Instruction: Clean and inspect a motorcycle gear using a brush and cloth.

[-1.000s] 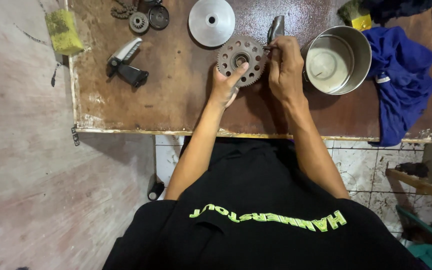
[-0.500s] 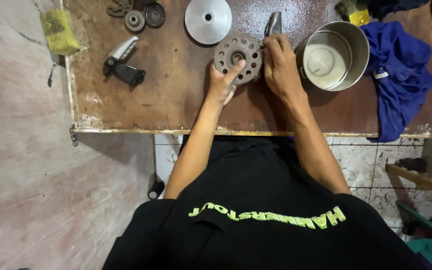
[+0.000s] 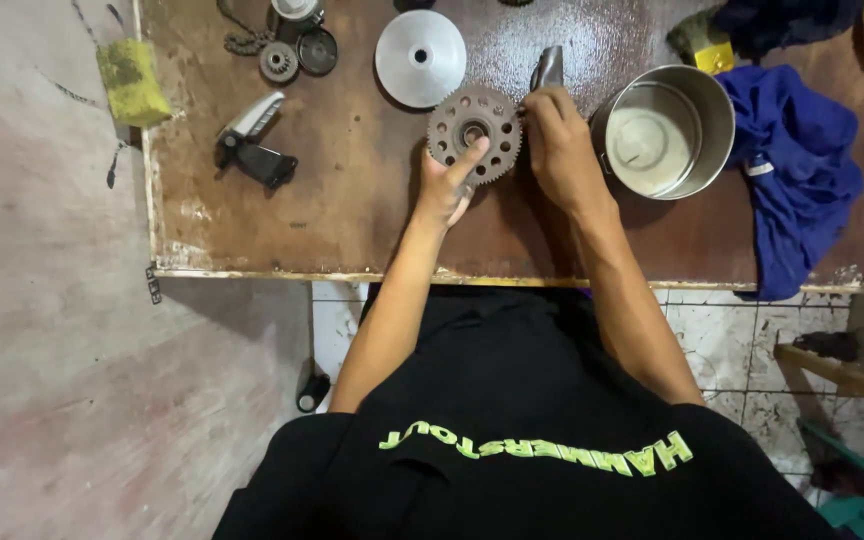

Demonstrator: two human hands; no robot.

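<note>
Nothing much has moved; my hands stay on the round toothed gear (image 3: 473, 133). It lies flat near the far edge of the brown table (image 3: 352, 210). My left hand (image 3: 445, 185) presses its front, my right hand (image 3: 556, 145) touches its right side, fingers loose, equally near.

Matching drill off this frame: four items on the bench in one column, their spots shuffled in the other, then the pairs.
Things:
1. toothed gear
2. steel pot
3. blue cloth
4. yellow sponge

Places:
A. hanging over the bench's left edge
B. between the left hand and the right hand, both touching it
C. draped at the bench's right end
D. just right of the right hand, a pale lid inside it

Pairs: 1-B, 2-D, 3-C, 4-A
</note>
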